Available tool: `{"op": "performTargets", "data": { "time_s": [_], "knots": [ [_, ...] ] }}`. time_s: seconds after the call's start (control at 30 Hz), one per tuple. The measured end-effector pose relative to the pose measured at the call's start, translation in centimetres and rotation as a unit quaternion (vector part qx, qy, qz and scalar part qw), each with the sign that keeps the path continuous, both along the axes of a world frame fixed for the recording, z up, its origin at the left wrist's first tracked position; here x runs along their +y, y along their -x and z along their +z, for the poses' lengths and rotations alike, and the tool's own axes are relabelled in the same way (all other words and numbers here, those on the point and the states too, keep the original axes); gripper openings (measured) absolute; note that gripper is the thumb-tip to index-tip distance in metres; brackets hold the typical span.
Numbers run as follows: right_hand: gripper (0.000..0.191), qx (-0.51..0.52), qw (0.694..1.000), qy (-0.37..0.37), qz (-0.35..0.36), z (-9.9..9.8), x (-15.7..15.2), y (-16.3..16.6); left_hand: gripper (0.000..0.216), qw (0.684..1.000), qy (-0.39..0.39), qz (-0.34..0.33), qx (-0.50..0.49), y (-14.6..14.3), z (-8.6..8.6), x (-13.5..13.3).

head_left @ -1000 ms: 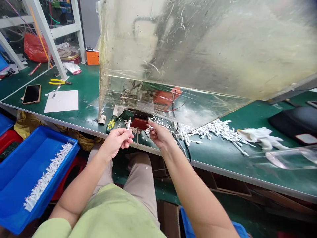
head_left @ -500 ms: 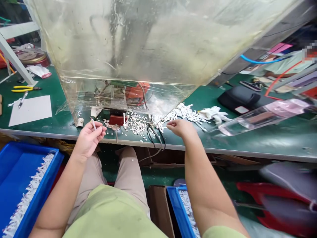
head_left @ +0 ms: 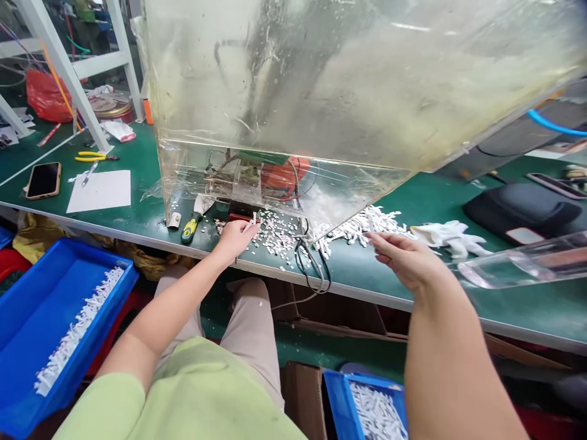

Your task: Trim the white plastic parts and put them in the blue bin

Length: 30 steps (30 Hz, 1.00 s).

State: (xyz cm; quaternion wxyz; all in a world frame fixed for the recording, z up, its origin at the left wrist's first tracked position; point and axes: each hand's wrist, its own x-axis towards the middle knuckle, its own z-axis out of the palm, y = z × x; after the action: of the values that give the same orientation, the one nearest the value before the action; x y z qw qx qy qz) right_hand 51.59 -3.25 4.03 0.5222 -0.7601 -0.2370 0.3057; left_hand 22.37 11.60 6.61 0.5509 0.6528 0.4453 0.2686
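Observation:
My left hand (head_left: 236, 237) is closed in a pinch on a small white plastic piece (head_left: 254, 220), held at the red fixture (head_left: 238, 217) under the clear plastic guard (head_left: 321, 91). My right hand (head_left: 402, 256) hovers over the green bench (head_left: 403, 287), fingers curled around a small white piece next to the pile of white pieces (head_left: 362, 226). Small white bits (head_left: 275, 235) lie scattered between the two hands, by a loop of black cable (head_left: 312, 269).
A blue tray (head_left: 55, 318) with white pieces sits at my lower left, another blue bin (head_left: 367, 406) by my right knee. A screwdriver (head_left: 190, 227), paper sheet (head_left: 99, 190), phone (head_left: 43, 179), yellow pliers (head_left: 94, 157), white glove (head_left: 447, 237), black pouch (head_left: 518, 211) and clear bottle (head_left: 527, 263) lie on the bench.
My left hand moved forward to the red fixture with its white piece. My right hand drew back from the pile toward the right, holding a piece. The view swung back left.

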Motion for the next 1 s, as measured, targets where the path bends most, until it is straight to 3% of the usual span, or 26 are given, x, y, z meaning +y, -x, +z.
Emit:
{"op": "performTargets", "data": {
  "time_s": [0.13, 0.27, 0.43, 0.53, 0.73, 1.0],
  "knots": [
    [0.032, 0.029, 0.993, -0.116, -0.023, 2.2, 0.0, 3.3, 0.017, 0.996, 0.060, -0.001, -0.064, 0.3, 1.5, -0.6],
    [0.039, 0.045, 0.985, -0.157, 0.046, 2.8, 0.7, 8.8, 0.020, 0.980, 0.122, -0.090, -0.130, 2.6, 3.0, -2.4],
    [0.046, 0.121, 0.974, -0.126, 0.145, 2.2, 4.3, 15.7, 0.019, 0.946, 0.215, -0.014, -0.241, 4.9, 3.5, -3.4],
    [0.044, 0.184, 0.961, -0.133, 0.160, 1.9, 7.0, 18.5, 0.027, 0.930, 0.242, 0.004, -0.277, 5.8, 3.6, -3.3],
    [0.037, 0.319, 0.930, -0.121, 0.133, 1.3, 10.5, 20.4, 0.033, 0.916, 0.250, 0.024, -0.313, 7.1, 3.4, -2.9],
    [0.026, 0.378, 0.915, -0.090, 0.111, 1.2, 11.3, 20.6, 0.034, 0.911, 0.252, 0.021, -0.326, 7.5, 3.0, -2.8]
  ]
}}
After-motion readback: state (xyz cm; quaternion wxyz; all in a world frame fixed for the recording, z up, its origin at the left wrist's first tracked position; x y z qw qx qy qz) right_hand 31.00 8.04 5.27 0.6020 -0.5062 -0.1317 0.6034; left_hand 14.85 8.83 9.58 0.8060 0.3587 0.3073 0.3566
